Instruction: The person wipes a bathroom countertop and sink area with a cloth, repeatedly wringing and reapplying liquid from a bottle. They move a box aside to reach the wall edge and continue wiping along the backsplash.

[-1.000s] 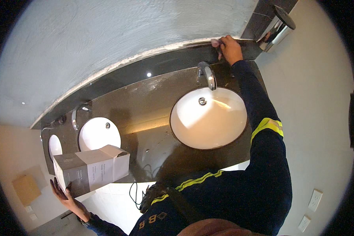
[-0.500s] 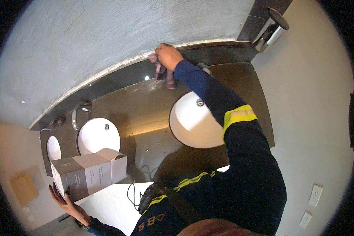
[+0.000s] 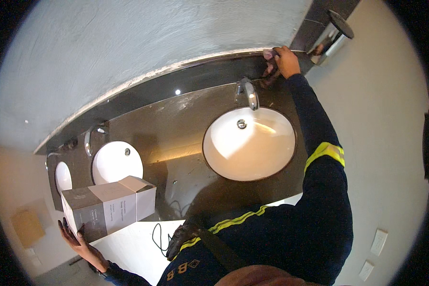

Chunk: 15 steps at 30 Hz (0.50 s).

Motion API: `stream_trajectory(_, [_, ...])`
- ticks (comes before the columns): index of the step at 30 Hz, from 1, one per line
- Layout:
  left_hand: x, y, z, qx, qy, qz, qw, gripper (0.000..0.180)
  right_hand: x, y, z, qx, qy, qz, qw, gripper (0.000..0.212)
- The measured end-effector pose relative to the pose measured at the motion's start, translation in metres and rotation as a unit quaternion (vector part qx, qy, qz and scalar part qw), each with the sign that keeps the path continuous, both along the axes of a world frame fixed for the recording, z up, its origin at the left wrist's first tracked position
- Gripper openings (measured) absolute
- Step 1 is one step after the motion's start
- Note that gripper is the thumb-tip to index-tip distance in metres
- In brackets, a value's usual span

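My right hand grips a crumpled pinkish cloth against the dark backsplash, near its right end. Part of the cloth hangs below my fingers toward the counter. Down at the left, my left hand holds the end of a grey and white cardboard box, its thumb along the near side and its fingers around the end. The box tilts in front of the counter's front edge and overlaps the middle sink's lower rim in view.
A white oval sink with a chrome faucet is set in the dark counter. Farther left are a second sink and a third. A chrome dispenser stands out at the right wall. A black cord hangs near my waist.
My right hand has moved right along the backsplash with the cloth, past the faucet, which now shows fully. My left hand and the box have barely shifted.
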State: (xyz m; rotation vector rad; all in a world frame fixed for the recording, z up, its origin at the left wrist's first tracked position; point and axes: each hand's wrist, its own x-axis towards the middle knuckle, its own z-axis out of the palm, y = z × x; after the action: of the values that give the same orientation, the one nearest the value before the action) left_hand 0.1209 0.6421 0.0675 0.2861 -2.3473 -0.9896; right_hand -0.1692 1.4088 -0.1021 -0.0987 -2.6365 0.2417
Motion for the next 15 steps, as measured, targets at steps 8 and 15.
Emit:
stream_trajectory(8, [0.017, -0.020, -0.006, -0.003, -0.013, 0.059, 0.998, 0.084, 0.002, -0.025, -0.022, -0.176, 0.103, -0.057, 0.977, 0.032])
stream_trajectory(15, [0.007, -0.027, -0.012, -0.010, -0.018, 0.041, 0.999, 0.087, -0.002, -0.071, -0.021, -0.306, -0.012, -0.104, 0.946, 0.035])
